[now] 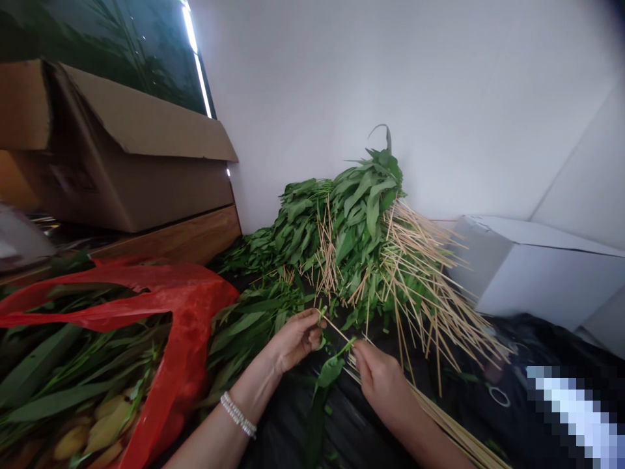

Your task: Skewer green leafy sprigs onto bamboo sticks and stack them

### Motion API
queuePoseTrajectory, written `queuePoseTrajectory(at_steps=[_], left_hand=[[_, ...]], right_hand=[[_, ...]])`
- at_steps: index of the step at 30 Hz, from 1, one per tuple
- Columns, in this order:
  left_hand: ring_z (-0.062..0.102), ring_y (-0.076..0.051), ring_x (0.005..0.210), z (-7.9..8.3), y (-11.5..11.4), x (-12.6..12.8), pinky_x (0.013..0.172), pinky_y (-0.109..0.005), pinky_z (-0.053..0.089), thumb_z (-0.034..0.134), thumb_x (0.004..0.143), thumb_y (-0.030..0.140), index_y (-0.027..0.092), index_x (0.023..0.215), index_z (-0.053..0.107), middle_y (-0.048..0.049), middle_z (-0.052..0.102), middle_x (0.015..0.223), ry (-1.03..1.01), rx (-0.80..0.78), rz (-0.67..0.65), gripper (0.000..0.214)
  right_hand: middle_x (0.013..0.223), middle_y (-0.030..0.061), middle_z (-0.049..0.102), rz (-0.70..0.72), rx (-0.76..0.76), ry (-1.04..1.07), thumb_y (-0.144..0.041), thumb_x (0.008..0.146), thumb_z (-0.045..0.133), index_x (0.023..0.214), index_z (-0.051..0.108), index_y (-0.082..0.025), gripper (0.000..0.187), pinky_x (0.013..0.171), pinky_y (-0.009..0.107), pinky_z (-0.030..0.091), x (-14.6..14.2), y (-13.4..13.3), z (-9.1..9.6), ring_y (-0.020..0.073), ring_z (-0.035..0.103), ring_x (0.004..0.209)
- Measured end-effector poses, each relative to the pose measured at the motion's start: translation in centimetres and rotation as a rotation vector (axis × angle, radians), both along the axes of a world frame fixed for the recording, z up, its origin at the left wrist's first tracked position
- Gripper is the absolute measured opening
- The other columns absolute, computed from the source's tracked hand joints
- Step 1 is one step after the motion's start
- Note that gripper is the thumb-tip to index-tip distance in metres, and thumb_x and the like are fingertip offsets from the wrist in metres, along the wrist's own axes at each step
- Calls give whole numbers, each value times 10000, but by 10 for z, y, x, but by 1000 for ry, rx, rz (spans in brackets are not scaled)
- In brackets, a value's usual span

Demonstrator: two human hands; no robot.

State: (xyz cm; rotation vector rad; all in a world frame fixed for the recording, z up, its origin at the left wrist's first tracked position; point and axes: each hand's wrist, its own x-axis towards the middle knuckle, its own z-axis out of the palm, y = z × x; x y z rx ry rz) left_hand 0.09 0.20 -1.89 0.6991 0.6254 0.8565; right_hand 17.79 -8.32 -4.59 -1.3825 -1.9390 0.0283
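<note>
My left hand is closed in a pinch on the tip of a thin bamboo skewer with a green leafy stem on it. A pearl bracelet circles that wrist. My right hand is closed on the same skewer, and a bundle of bare skewers runs out beneath that hand toward the lower right. A leaf hangs from the skewer between the hands. Just beyond them lies a big heap of skewered greens.
A red plastic bag of loose green stems lies at the left. Brown cardboard boxes stand at the back left, a white box at the right. Black plastic sheeting covers the work surface. A white wall rises behind.
</note>
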Motion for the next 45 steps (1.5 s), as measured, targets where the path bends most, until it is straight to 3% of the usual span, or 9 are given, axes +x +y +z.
queuePoseTrajectory(at_steps=[11,17,21,25,31,37,41,45], left_hand=[[366,-22,419,-1,-19,21,419,-167,202,765,638,296,128,722,591,0,571,610,221,143,-75,256],[335,-28,435,4,-17,19,432,-195,166,795,561,404,104,794,699,10,563,572,404,272,54,391],[346,-26,462,10,-8,7,437,-187,203,781,599,399,114,906,718,-20,613,659,333,344,163,423],[432,-38,493,16,-3,-1,456,-178,273,779,621,358,143,1017,690,-75,682,787,276,349,180,459],[531,-69,580,18,-1,-4,536,-184,375,756,653,371,127,981,698,-90,686,849,206,338,212,413],[407,-34,465,17,2,-5,445,-171,263,730,688,365,141,977,668,-64,690,786,241,398,229,370],[432,-46,487,16,2,-5,452,-171,276,737,674,378,141,833,679,-55,682,774,242,397,252,292],[435,-44,509,15,2,-6,464,-167,292,749,661,365,136,850,712,-52,673,774,254,394,257,300]], right_hand=[[748,3,593,13,-43,28,-187,933,293,864,521,-212,239,633,227,385,-6,0,1,138,593,681],[730,-3,603,-10,-10,8,-219,942,298,890,535,-210,243,619,230,382,-4,-1,3,142,610,672],[723,0,611,-51,67,12,-241,953,287,926,530,-205,247,613,233,378,4,-4,6,142,609,651],[682,-7,603,-113,100,8,-266,955,297,901,527,-208,243,584,232,366,10,-5,10,139,593,599],[651,-14,601,-132,113,-53,-262,949,301,858,533,-208,254,564,226,363,11,-3,9,134,604,580],[702,-6,623,-89,88,-50,-245,943,307,889,543,-209,244,591,222,380,10,-3,9,136,624,631],[710,-5,615,-68,63,-54,-221,940,299,876,541,-208,251,610,222,381,7,-5,12,134,620,653],[687,-11,603,-60,73,-57,-221,937,307,874,545,-205,246,593,221,375,6,-5,11,130,614,631]])
